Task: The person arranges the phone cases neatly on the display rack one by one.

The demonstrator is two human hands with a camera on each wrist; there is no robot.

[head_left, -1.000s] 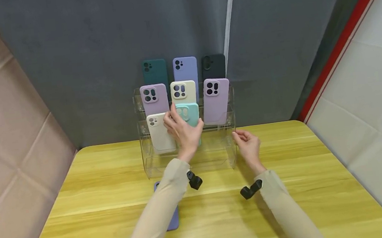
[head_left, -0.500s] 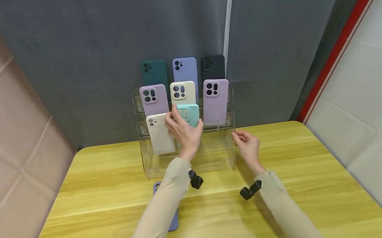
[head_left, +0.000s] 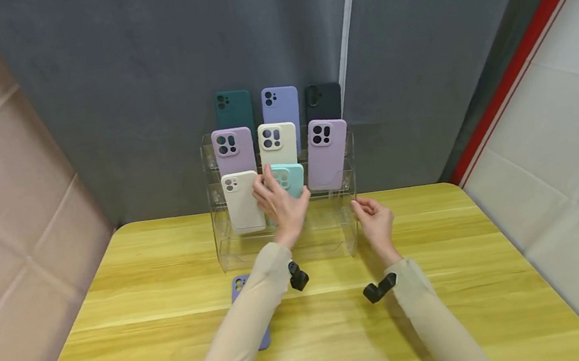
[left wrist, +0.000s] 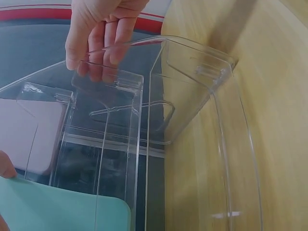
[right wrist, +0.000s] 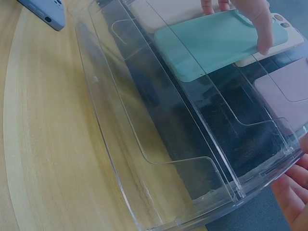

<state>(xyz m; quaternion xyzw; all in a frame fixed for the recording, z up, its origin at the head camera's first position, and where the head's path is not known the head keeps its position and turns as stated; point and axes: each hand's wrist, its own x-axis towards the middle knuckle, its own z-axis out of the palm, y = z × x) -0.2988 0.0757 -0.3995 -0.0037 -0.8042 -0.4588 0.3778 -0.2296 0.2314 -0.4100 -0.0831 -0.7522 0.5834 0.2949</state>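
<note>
In the head view my left hand [head_left: 283,208] holds a mint green phone case [head_left: 295,177] by its side edges, thumb on the right. The case leans in the middle of a clear acrylic display stand [head_left: 323,239]. Its lower end [right wrist: 175,53] sits behind a clear front panel in the right wrist view. A white phone case [head_left: 243,206] stands just left of it, and a cream one [head_left: 285,139] rises behind. My right hand [head_left: 376,218] pinches the stand's right side edge between thumb and fingers; its fingers [left wrist: 115,43] also show through the plastic in the left wrist view.
Lilac phone cases [head_left: 328,158] stand at both sides of the middle row. Dark green [head_left: 235,108], periwinkle [head_left: 281,107] and black [head_left: 324,100] cases fill the back row. Another purple-blue case [head_left: 265,341] lies on the wooden table [head_left: 340,341], partly under my left sleeve.
My left hand and the mint green phone case have shifted slightly down and to the right in the stand. The right hand keeps its place on the stand's edge.
</note>
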